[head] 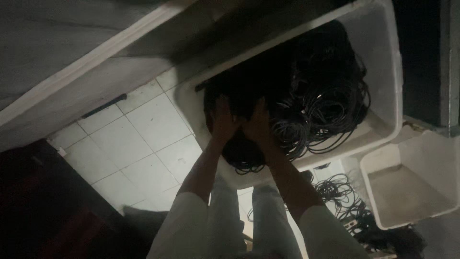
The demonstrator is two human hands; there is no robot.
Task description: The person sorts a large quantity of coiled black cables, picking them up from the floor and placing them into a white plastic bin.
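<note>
Head view, dim light, scene seen at a tilt.

Bin 1: a large white tub [383,57], open at the top, is set on the tiled floor [139,139] against a pale ledge [96,62]. It is filled nearly to the rim with black cable coils [321,100], heaped and tangled; loops are draped over the near wall at the middle.

Hands: the left hand [223,120] and the right hand [258,122] are held side by side, almost touching, inside the near end of the tub. Both are pressed into a dark bundle [242,148] of cable at the rim. Fingers are spread over it; whether they are closed around any strand cannot be told in the gloom. White sleeves [191,225] are seen at both forearms, pale trousers [239,211] between them.

Bin 2: a smaller white tub [412,187] is placed just beside the first, at the right. Its visible interior is bare.

Loose stock: more black cable [340,192] is lying on the floor between the two tubs, near the right forearm, running on into a darker heap at the lower right.

Surroundings: a dark slot [103,105] is cut in the ledge base. A dark red-brown mass [43,201] is seen at the lower left, its kind not readable. A black upright [421,62] is stood behind the large tub.

Labels: none legible.
</note>
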